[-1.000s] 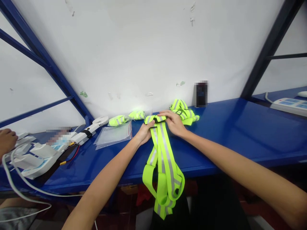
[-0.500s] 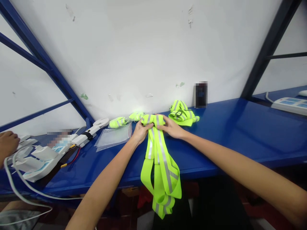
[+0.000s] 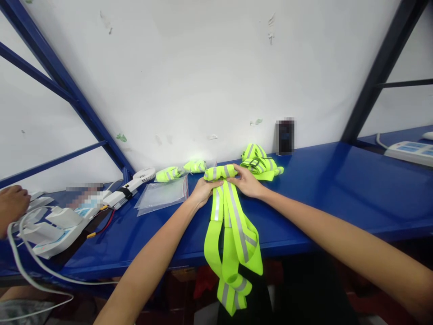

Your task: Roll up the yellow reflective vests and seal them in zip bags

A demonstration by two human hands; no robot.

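Neon-yellow reflective strap vest (image 3: 231,212) on the blue metal bench (image 3: 338,189), rolled top pinched so it can't spring loose. Left hand (image 3: 204,189) and right hand (image 3: 246,183), 2 grips clenched on it, loops dangling over the edge.

My left hand (image 3: 204,189) and right hand (image 3: 246,181) pinch the rolled top end of a neon yellow reflective strap vest (image 3: 232,230) on the blue shelf (image 3: 338,189). Its loops hang over the shelf's front edge. Just behind my right hand lies a bundled vest (image 3: 260,163); two smaller rolled ones (image 3: 181,170) sit by the wall. A clear plastic bag (image 3: 162,194) lies left of my left hand, a white handheld fan (image 3: 130,186) beyond it. Another person's hand (image 3: 11,205) rests at the far left, near white devices and cables (image 3: 47,225).
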